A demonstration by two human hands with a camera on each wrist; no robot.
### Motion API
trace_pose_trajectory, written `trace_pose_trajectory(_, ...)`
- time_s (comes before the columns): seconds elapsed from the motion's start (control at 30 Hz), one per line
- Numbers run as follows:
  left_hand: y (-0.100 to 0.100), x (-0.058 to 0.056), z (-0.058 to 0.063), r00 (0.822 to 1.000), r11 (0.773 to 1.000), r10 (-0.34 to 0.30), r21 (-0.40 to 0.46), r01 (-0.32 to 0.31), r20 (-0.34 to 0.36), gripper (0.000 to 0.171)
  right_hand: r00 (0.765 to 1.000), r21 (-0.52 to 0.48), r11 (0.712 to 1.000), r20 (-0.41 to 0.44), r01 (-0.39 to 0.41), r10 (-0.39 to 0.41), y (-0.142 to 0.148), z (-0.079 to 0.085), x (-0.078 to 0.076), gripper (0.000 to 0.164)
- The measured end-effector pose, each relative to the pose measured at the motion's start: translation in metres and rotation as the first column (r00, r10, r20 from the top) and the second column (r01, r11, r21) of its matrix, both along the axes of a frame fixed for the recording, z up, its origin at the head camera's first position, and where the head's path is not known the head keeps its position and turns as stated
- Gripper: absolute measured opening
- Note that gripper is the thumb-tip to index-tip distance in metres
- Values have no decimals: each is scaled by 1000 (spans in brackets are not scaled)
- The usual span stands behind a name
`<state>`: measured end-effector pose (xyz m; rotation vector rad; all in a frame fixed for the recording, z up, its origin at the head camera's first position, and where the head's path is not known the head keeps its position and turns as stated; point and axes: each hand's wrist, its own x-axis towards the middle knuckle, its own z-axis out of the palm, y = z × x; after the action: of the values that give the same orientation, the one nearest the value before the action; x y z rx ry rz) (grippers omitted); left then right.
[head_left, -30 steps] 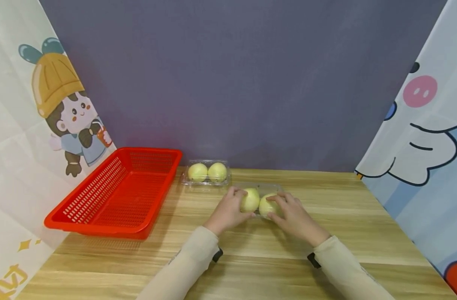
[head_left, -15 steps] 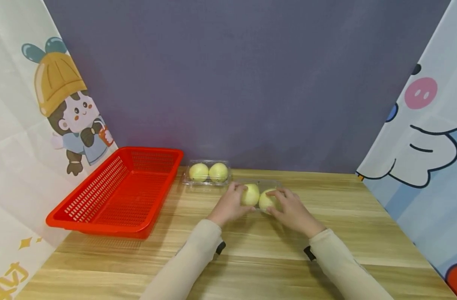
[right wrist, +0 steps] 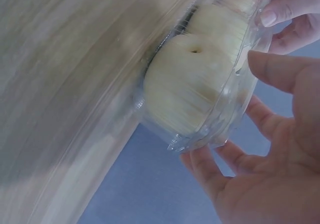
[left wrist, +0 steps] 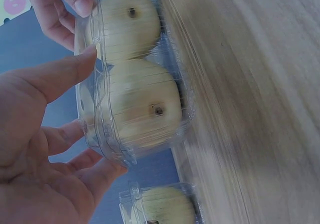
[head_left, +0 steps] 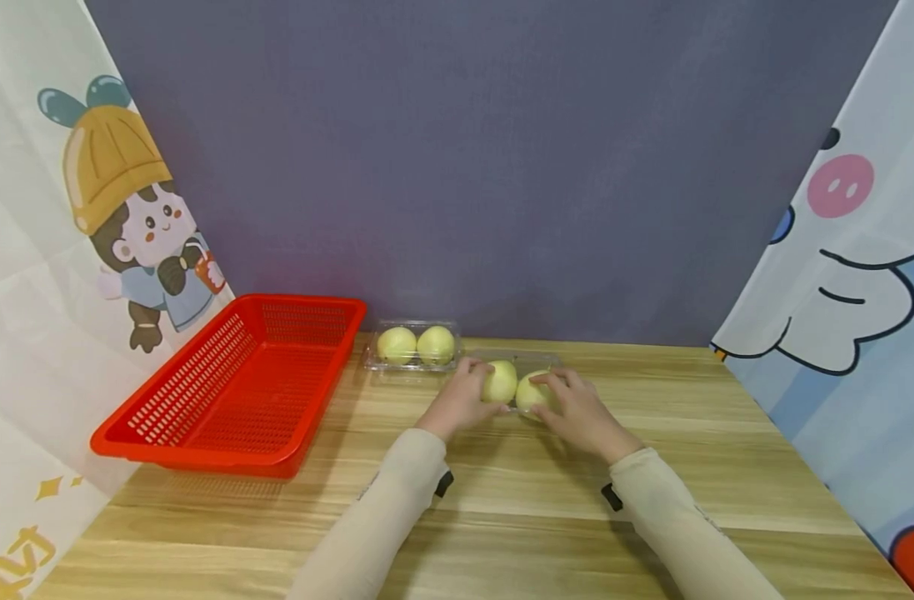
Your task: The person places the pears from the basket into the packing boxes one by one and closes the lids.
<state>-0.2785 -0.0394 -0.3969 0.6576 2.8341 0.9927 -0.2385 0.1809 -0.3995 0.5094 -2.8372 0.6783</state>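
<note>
A clear plastic clamshell box (left wrist: pixel 107 104) with two round, pale yellow fruits (head_left: pixel 499 382) inside is held between my two hands. My left hand (head_left: pixel 460 400) grips its left end, thumb on the near side and fingers round the end. On the right end, my right hand (head_left: pixel 582 412) holds it the same way, the thumb (right wrist: pixel 280 70) near the rim. The box's two halves meet along the rim in the left wrist view. Whether the box's underside touches the table cannot be told. A second clear box (head_left: pixel 414 364) with two similar fruits stands at the back, left of my hands.
A red plastic basket (head_left: pixel 287 457) with slotted walls stands on the wooden table (head_left: pixel 516 542) to the left. Behind the table hangs a grey-blue cloth (head_left: pixel 464 167). Printed cartoon curtains flank both sides.
Both hands and the box between them have shifted slightly away from me, toward the back of the table. The second box and the basket stay where they were.
</note>
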Motion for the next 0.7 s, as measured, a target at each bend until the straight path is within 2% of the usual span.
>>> trace_pose_trajectory(0.3,0,-7,-3,1000,1000,-5,-9,5,-9,75,1000,-4,1000,2,-5,5,1,-1,-4,43)
trace_pose_trajectory(0.47,0,-15,-5,999,1000,-2,-2,2,-32,75,1000,-2,1000,19,6,-6,2,-4,-10,45)
trace_pose_trajectory(0.7,1,-28,-5,1000,1000,-4,-2,4,-8,78,1000,5,1000,16,2,-2,3,-7,-22,45)
